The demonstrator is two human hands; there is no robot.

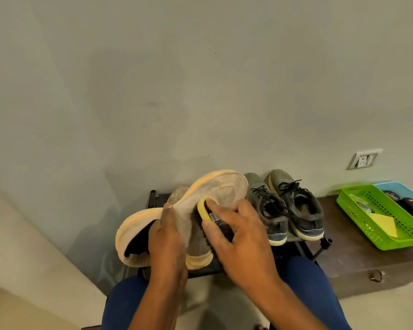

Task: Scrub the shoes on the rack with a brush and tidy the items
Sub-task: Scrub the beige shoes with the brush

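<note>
The left hand grips a beige mesh shoe with a yellowish sole, its fingers curled round the upper near the opening and the thumb up on the sole edge. The shoe is held tilted on its side above the rack, toe pointing up and to the right, heel low at the left. The right hand holds a brush with a yellow back, fingers wrapped over it, and presses its dark bristles against the shoe's mesh side. A second beige shoe shows partly behind the held one, on the rack. Just to the right, a pair of grey laced sneakers stands on the rack's top, toes toward the wall. Further right, on a dark bench, sits a green basket with a yellow cloth in it, and touching it behind, a blue basket with dark containers. A wall socket is above them. The person's blue-clad knees frame the bottom.
</note>
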